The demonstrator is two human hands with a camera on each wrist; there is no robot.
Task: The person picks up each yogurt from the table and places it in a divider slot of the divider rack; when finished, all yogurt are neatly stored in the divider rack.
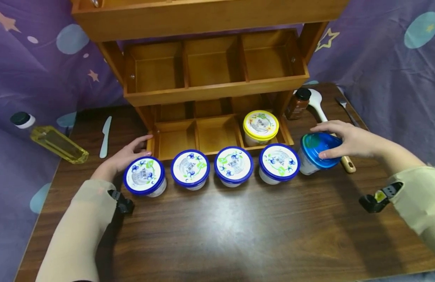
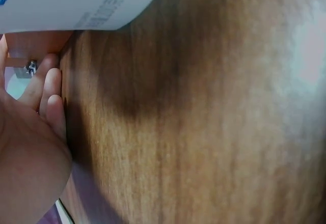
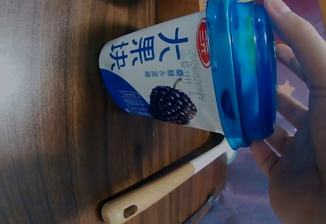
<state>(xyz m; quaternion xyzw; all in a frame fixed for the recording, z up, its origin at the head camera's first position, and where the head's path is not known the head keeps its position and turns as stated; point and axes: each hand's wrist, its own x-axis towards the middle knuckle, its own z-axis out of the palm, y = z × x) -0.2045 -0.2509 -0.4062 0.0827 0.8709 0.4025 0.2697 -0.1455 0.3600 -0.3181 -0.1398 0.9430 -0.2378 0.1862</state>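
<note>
My right hand (image 1: pixel 358 141) holds a yogurt cup (image 3: pixel 158 76) by its blue translucent lid (image 3: pixel 249 76), thumb on the near side and fingers behind. A blackberry picture shows on the cup's wall. My left hand (image 1: pixel 123 158) rests against the left side of the wooden rack (image 1: pixel 217 92), fingers extended. Close beside it stands a blueberry yogurt tub (image 1: pixel 144 176) with a blue-rimmed lid. To its right, more such tubs (image 1: pixel 190 168) (image 1: pixel 233 165) (image 1: pixel 278 162) line the rack's front. In the left wrist view, a tub's wall (image 2: pixel 76 10) hangs over the hand's upper side.
A yellow-rimmed tub (image 1: pixel 261 127) sits in the rack's lower right compartment. An oil bottle (image 1: pixel 56 143) and a pale knife (image 1: pixel 106 137) lie at left. A black-capped jar (image 1: pixel 298 105), a white spoon with wooden handle (image 3: pixel 158 188) and a fork (image 1: pixel 345 107) are at right.
</note>
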